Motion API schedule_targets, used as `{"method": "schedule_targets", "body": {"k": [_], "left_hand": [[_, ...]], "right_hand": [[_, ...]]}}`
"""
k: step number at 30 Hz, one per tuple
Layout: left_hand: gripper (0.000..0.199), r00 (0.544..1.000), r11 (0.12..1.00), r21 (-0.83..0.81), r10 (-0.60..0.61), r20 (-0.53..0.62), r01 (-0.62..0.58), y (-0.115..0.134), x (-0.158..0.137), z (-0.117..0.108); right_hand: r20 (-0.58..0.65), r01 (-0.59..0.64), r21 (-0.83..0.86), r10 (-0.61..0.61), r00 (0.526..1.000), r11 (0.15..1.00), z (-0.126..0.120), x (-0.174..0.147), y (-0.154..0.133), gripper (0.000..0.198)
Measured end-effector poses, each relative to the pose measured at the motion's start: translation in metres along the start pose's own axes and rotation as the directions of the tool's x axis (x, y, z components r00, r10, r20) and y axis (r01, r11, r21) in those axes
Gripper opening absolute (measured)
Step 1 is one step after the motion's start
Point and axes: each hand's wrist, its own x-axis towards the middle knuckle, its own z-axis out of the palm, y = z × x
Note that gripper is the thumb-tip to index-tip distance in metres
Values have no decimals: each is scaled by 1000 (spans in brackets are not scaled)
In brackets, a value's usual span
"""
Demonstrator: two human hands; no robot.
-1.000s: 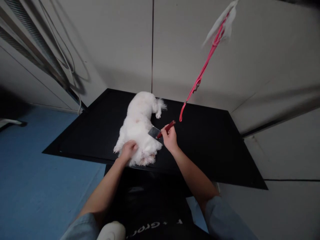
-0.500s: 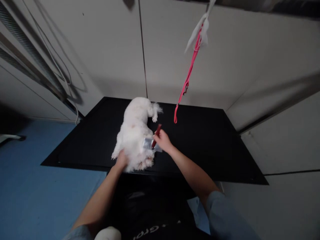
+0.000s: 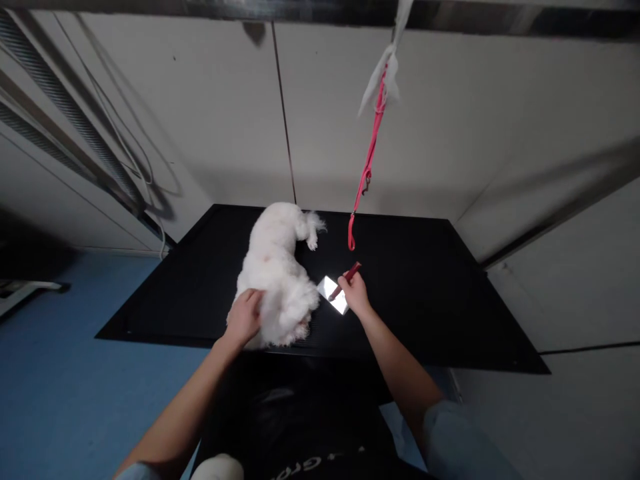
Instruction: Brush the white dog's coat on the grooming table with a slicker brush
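A white fluffy dog lies curled on the left half of a black grooming table. My left hand is at the near end of its body, fingers bent into the fur and closed on it. Just right of the dog, my right hand is wrapped round the dark red handle of a slicker brush. The flat head of this brush shines brightly and is apart from the coat. Fur hides some of my left fingertips.
A pink grooming leash with a metal clip hangs from a metal bar above the table. Ribbed hoses and cables run down the wall at left. Blue floor lies left of the table.
The brush has moved right, off the dog's fur, and its head now catches the light. My left hand has shifted slightly up on the fur. The view has tilted upward a little.
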Motion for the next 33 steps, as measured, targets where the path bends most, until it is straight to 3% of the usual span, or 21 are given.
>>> {"method": "schedule_targets", "body": {"k": [2,4,6,9,12,14,16,17,20,22,24,26,29,31,33], "left_hand": [[21,995,995,-18,95,-25,-95,32,19,5],[29,975,980,14,194,109,-196,60,33,22],[34,949,967,111,196,247,-229,74,37,43],[19,922,958,109,218,320,-265,67,23,61],[19,923,946,-93,325,205,-312,44,-6,54],[23,939,933,-207,322,122,-293,32,-26,43],[23,969,944,-252,236,75,-211,24,-41,32],[24,981,952,-262,182,62,-161,22,-45,28],[29,999,956,-292,31,35,-20,13,-52,21],[34,999,942,-334,-42,15,45,6,-53,19],[40,992,913,-391,-127,-1,117,-1,-55,17],[45,968,861,-456,-249,12,227,-6,-57,15],[48,902,739,-549,-425,68,390,-8,-61,12],[49,864,651,-612,-491,112,449,-7,-63,11],[50,828,567,-662,-540,150,490,-5,-62,10]], "right_hand": [[1,19,-150,-19,1000,989,-13,-12,7,20],[-1,19,-302,-20,1000,953,-23,-24,14,16],[8,-7,-328,10,1000,945,-29,-32,18,15],[25,-52,-175,58,998,983,-26,-41,17,15],[57,-53,23,52,997,998,-4,-46,8,16],[193,-78,158,47,980,984,18,-43,-1,22],[275,-133,239,65,959,962,38,-34,-9,29],[261,-150,245,84,962,958,45,-28,-13,30],[93,-114,262,93,991,958,57,-17,-18,27],[185,-67,268,17,983,961,63,-19,-18,25],[378,-72,259,-33,925,963,73,-25,-18,25],[420,-116,244,3,908,963,83,-28,-18,25],[230,-115,271,52,972,956,96,-26,-18,22],[320,-87,297,-13,947,951,103,-27,-17,21],[482,-119,300,-43,875,947,108,-28,-15,23]]}}
